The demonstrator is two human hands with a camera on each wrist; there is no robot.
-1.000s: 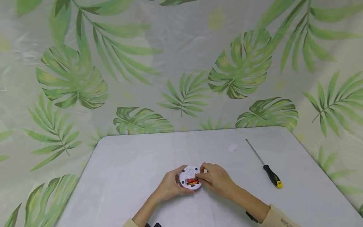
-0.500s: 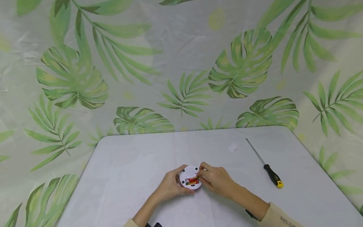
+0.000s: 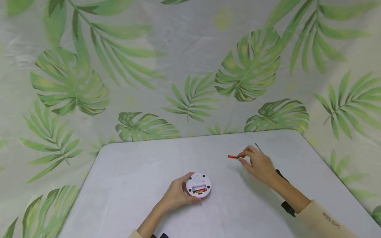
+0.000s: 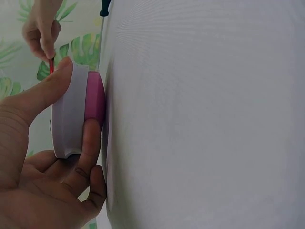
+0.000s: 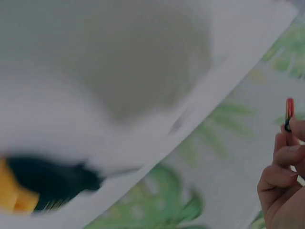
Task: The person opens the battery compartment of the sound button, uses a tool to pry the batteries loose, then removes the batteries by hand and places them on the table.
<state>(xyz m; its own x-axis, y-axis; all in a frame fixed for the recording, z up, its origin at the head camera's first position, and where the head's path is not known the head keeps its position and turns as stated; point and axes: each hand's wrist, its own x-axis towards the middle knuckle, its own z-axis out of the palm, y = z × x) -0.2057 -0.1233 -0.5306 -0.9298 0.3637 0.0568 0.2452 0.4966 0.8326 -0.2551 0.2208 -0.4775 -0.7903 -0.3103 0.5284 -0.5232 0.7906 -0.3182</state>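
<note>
My left hand (image 3: 176,193) holds a round white device (image 3: 205,182) with its underside up, showing speaker holes and small dark feet. One red battery (image 3: 198,191) lies in its battery compartment, in the slot nearer me; the other slot is bare. In the left wrist view, the thumb presses one side of the white device (image 4: 69,114), and fingers touch its pink part (image 4: 95,95). To the right, my right hand (image 3: 259,165) pinches a second red battery (image 3: 232,156) by one end, raised over the table. The right wrist view also shows this battery (image 5: 289,112) at the fingertips.
A screwdriver lies at the right of the white table (image 3: 143,165), mostly behind the right arm; its shaft (image 3: 258,147) shows past the hand. Its black and yellow handle (image 5: 47,183) appears blurred in the right wrist view. Leaf-patterned cloth (image 3: 190,66) hangs behind the table.
My right hand has taken one battery out of the device and moved it away to the right and farther back. The left hand still holds the device in nearly the same place.
</note>
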